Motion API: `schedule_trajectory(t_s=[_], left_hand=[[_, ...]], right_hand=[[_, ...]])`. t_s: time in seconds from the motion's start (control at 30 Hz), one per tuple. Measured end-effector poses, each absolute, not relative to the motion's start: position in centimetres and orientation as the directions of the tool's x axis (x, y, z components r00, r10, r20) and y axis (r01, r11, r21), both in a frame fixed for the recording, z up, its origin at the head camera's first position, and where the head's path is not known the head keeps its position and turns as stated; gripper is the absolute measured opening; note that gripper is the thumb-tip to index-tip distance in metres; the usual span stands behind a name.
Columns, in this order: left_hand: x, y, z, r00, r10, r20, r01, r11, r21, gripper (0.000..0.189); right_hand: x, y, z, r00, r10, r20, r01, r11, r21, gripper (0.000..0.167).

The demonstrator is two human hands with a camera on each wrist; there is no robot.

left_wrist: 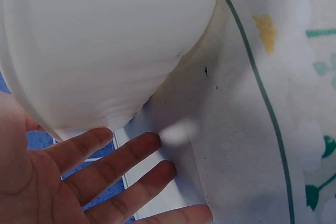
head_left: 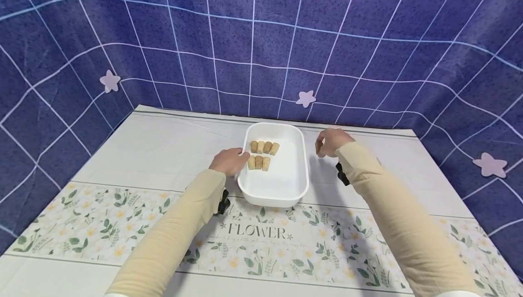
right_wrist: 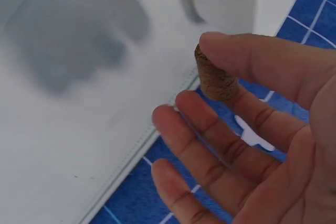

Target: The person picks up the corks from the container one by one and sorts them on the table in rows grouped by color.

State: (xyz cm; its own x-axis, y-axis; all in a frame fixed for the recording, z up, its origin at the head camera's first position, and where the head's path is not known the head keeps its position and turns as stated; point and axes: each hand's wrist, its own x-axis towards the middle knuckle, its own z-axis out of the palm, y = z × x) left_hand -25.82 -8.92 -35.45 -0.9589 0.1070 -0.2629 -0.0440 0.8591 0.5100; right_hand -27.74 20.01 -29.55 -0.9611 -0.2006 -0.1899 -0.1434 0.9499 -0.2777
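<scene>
A white rectangular tray (head_left: 282, 181) stands on the table with several corks lying in its left part. The back row of corks (head_left: 267, 147) has several side by side; the front row (head_left: 259, 162) has three. My left hand (head_left: 229, 161) holds the tray's left rim, thumb over the edge. In the left wrist view its fingers (left_wrist: 115, 166) spread along the outer wall, the index fingertip right at it. Beyond the tray's right side, my right hand (head_left: 333, 141) pinches a cork (right_wrist: 216, 80) between thumb and index finger, its other fingers loosely extended.
A white tablecloth (head_left: 175, 151) with a flowered band and the word FLOWER covers the table. Behind it hangs a dark blue curtain (head_left: 229, 51) with pale grid lines and stars. The right arm's shadow falls on the cloth right of the tray.
</scene>
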Motion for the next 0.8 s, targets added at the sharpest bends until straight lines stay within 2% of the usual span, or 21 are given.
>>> schedule_trajectory(t_s=[0.33, 0.53, 0.8], left_hand=[[-25.6, -8.9, -35.3, -0.956, 0.127, -0.264, -0.022, 0.867, 0.498, 0.059], [-25.7, -9.0, -35.5, -0.959, 0.129, -0.252, -0.012, 0.871, 0.492, 0.060], [-25.7, -9.1, -35.5, -0.961, 0.125, -0.247, -0.016, 0.865, 0.501, 0.060]], right_hand=[[-28.0, 21.1, -32.9, -0.959, -0.199, -0.204, -0.143, 0.954, -0.262, 0.022], [-27.6, 20.5, -33.5, -0.952, -0.220, -0.211, -0.161, 0.951, -0.264, 0.021], [-27.7, 20.0, -34.3, -0.957, -0.200, -0.211, -0.149, 0.961, -0.234, 0.030]])
